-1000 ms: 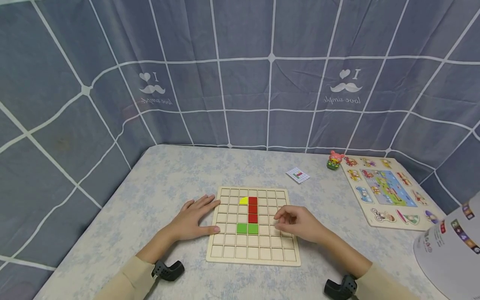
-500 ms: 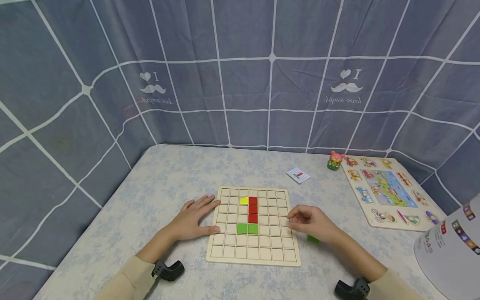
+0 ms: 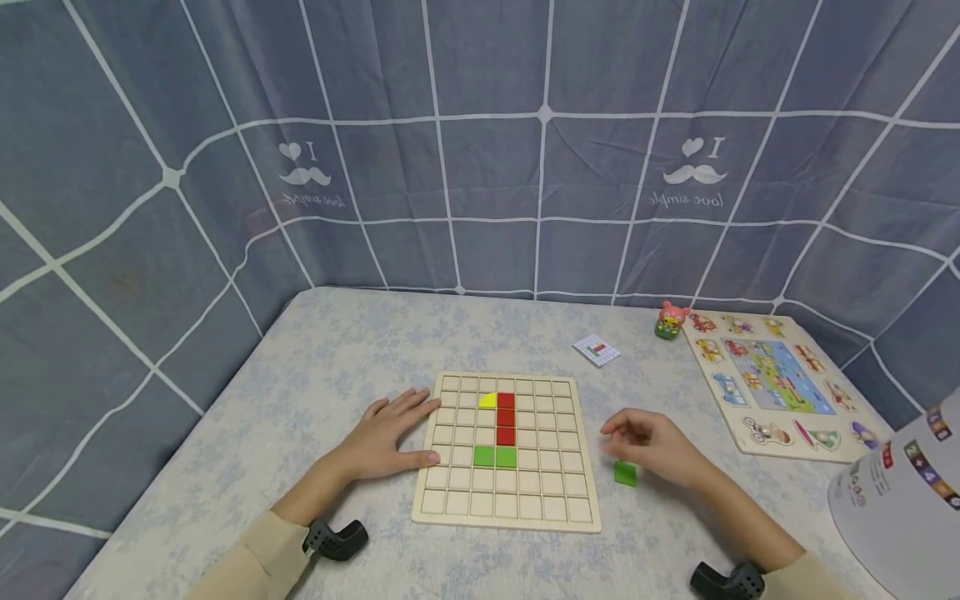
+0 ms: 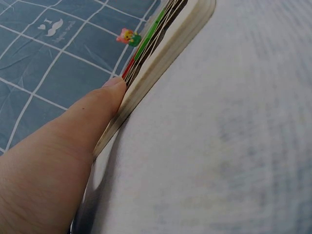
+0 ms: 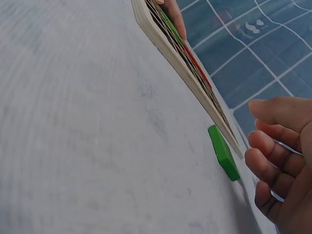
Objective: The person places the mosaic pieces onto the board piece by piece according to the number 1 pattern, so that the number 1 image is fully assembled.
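A wooden grid board point(image 3: 506, 525) lies on the table. Set into its cells are a yellow rounded piece point(image 3: 489, 401), a column of red squares point(image 3: 506, 437) and two green squares point(image 3: 483, 456). My left hand point(image 3: 381, 443) rests with spread fingers along the board's left edge, thumb on the rim, as the left wrist view also shows. Right of the board, a loose green block point(image 3: 626, 473) lies on the table, seen as a thick slab in the right wrist view. Just above and beside it hovers my right hand point(image 3: 651, 446), fingers loosely bent, holding nothing.
A small patterned card point(image 3: 597, 350) lies behind the board. Further right are a pink and green figurine point(image 3: 670, 321), a wooden picture puzzle point(image 3: 780, 383) and a white cylindrical container point(image 3: 892, 500). A blue checked curtain point(image 3: 487, 167) closes off the back.
My right hand has moved right, off the board, to a spot beside the loose green block, which has come fully into view. The left hand has stayed in place.
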`<action>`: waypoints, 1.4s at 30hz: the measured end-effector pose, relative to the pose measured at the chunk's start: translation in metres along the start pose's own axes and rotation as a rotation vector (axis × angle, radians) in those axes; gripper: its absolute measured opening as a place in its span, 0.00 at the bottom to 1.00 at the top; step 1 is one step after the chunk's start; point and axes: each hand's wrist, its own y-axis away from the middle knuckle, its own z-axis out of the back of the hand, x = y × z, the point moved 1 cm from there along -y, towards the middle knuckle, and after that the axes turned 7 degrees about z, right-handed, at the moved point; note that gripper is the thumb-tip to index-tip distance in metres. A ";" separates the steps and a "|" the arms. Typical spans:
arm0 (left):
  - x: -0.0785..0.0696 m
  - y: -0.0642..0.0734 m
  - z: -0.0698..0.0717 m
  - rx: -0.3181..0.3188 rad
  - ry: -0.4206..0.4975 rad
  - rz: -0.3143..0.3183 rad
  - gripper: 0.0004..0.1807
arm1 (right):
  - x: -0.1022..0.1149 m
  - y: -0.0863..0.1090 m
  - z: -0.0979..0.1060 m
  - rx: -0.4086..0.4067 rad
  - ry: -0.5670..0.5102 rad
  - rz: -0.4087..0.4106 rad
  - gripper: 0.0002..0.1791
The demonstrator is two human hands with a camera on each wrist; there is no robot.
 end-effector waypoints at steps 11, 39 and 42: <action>-0.001 0.001 -0.001 -0.005 0.011 -0.009 0.45 | -0.008 0.008 0.009 0.050 0.050 -0.022 0.11; -0.001 -0.002 0.001 0.001 -0.008 -0.005 0.45 | 0.002 0.014 0.016 0.233 0.091 -0.004 0.15; -0.001 -0.001 0.001 -0.001 -0.006 -0.003 0.45 | 0.002 0.014 0.015 0.239 0.104 -0.002 0.16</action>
